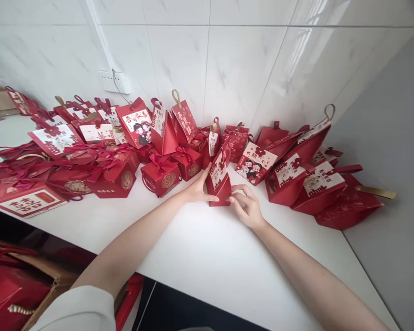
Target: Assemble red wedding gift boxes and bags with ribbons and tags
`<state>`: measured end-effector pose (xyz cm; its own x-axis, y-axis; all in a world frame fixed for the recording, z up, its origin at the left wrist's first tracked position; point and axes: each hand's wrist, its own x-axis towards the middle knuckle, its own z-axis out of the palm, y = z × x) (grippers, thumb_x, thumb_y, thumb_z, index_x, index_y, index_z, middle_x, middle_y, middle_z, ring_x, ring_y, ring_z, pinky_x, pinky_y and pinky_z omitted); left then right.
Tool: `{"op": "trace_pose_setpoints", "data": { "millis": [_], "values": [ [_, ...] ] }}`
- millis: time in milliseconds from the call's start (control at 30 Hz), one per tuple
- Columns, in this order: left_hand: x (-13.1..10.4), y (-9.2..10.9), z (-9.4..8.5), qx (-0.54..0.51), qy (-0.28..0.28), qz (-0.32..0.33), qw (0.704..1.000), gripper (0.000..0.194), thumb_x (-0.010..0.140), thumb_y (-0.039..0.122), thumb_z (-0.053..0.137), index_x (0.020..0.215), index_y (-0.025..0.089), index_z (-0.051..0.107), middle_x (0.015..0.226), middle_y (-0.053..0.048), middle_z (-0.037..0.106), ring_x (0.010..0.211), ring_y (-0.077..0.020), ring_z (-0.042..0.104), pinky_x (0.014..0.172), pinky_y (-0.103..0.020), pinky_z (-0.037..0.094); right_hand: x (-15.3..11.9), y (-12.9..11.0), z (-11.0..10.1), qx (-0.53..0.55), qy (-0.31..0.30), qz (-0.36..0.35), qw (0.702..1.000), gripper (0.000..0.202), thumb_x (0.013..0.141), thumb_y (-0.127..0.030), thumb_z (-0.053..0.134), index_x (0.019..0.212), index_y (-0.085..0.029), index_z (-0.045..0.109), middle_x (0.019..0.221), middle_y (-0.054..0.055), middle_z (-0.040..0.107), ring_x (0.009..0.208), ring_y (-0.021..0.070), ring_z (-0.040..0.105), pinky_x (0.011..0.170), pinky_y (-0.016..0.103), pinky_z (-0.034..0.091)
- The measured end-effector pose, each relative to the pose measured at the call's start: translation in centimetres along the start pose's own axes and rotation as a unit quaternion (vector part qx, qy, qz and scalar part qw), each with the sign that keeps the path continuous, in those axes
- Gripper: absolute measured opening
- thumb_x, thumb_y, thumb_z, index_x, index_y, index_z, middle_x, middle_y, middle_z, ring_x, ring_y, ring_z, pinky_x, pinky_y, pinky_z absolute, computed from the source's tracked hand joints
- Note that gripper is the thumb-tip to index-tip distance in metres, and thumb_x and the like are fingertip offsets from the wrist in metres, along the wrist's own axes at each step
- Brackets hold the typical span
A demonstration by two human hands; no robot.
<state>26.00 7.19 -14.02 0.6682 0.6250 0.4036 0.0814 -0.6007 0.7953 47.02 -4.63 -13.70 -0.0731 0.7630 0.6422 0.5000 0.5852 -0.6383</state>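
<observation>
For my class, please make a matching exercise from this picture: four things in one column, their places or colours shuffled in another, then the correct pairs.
Things:
1. Left hand
2. Socket
3. Right hand
4. Tabletop

Places or colours:
A. At the right side of the red box between the hands
B. White
C. At that box's left side
D. On the tiled wall

Pairs: 1-C, 2-D, 3-A, 4-B
</observation>
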Motion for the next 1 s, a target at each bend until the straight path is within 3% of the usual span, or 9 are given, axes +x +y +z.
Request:
{"op": "trace_pose_setpoints", "data": {
  "millis": [100,167,267,367,533,700,800,900,1000],
  "values": [
    [0.1,-0.2,-0.1,0.017,0.019,-0.033,0.999,0.131,0.055,0.041,0.086,0.156,0.022,0.005,0.160,-0.016,0.016,0.146,-0.0379,0.021,0.120,-0.050,0.021,0.4,1.0,0.0,0.087,0.060,0.146,0.984,0.036,0.091,-0.044,0.055,0.066,-0.021,0.068,0.084,0.007,0.067,0.084,0.0225,0.063,0.082,0.037,0.049],
    [0.2,0.2,-0.3,-0.023,0.024,-0.053,0.998,0.125,0.056,0.039,0.084,0.156,0.022,0.010,0.158,-0.016,0.022,0.144,-0.0370,0.028,0.118,-0.049,0.025,0.6,2.2,-0.1,0.109,0.105,0.197,0.969,0.044,0.092,-0.050,0.050,0.062,-0.021,0.065,0.070,0.006,0.066,0.070,0.0202,0.062,0.070,0.035,0.049],
    [0.4,1.9,-0.4,-0.184,0.017,-0.085,0.979,0.096,0.068,0.046,0.074,0.150,0.021,0.031,0.146,-0.013,0.045,0.134,-0.0355,0.044,0.112,-0.050,0.034,0.9,3.8,-0.2,0.132,0.157,0.241,0.949,0.049,0.090,-0.056,0.049,0.062,-0.020,0.064,0.067,0.006,0.067,0.061,0.0184,0.060,0.060,0.032,0.047],
    [0.6,4.5,-0.4,-0.371,0.064,-0.094,0.922,0.065,0.082,0.058,0.054,0.134,0.020,0.053,0.131,-0.010,0.062,0.125,-0.0328,0.053,0.107,-0.048,0.039,1.0,4.8,-0.3,0.155,0.182,0.271,0.932,0.051,0.086,-0.061,0.050,0.061,-0.020,0.064,0.068,0.007,0.069,0.058,0.0179,0.060,0.058,0.031,0.046],
    [0.6,8.5,-0.4,-0.551,0.111,-0.101,0.821,0.071,0.084,0.070,0.039,0.124,0.016,0.059,0.124,-0.012,0.065,0.117,-0.0322,0.059,0.094,-0.048,0.051,1.0,5.1,-0.1,0.177,0.177,0.287,0.925,0.048,0.081,-0.062,0.057,0.059,-0.020,0.066,0.068,0.007,0.068,0.059,0.0178,0.059,0.060,0.032,0.047],
    [0.5,9.6,-0.7,-0.609,0.114,-0.128,0.774,0.074,0.085,0.072,0.036,0.132,0.017,0.053,0.120,-0.014,0.065,0.102,-0.0259,0.066,0.072,-0.033,0.060,1.0,5.3,0.0,0.183,0.149,0.287,0.928,0.045,0.080,-0.059,0.059,0.058,-0.020,0.068,0.068,0.006,0.069,0.061,0.0178,0.059,0.062,0.032,0.047],
    [0.5,9.6,-0.5,-0.641,0.086,-0.162,0.745,0.078,0.085,0.075,0.034,0.132,0.015,0.052,0.120,-0.014,0.065,0.099,-0.0231,0.068,0.070,-0.026,0.061,1.1,5.2,-0.1,0.179,0.127,0.287,0.932,0.044,0.081,-0.058,0.060,0.058,-0.021,0.068,0.067,0.005,0.068,0.062,0.0177,0.059,0.064,0.031,0.047],
    [0.4,9.3,-0.2,-0.640,0.056,-0.184,0.744,0.081,0.085,0.077,0.029,0.132,0.015,0.051,0.123,-0.015,0.063,0.105,-0.0235,0.066,0.072,-0.024,0.060,1.1,4.9,-0.1,0.175,0.113,0.288,0.935,0.044,0.081,-0.057,0.059,0.058,-0.021,0.068,0.067,0.005,0.068,0.063,0.0176,0.058,0.066,0.031,0.047],
    [0.2,8.9,0.0,-0.604,0.056,-0.173,0.776,0.089,0.080,0.083,0.028,0.133,0.016,0.050,0.129,-0.015,0.060,0.113,-0.0269,0.063,0.083,-0.031,0.059,1.1,4.7,-0.1,0.172,0.107,0.287,0.936,0.044,0.081,-0.058,0.059,0.058,-0.020,0.068,0.066,0.005,0.068,0.063,0.0181,0.058,0.066,0.032,0.048]
  ]
}}
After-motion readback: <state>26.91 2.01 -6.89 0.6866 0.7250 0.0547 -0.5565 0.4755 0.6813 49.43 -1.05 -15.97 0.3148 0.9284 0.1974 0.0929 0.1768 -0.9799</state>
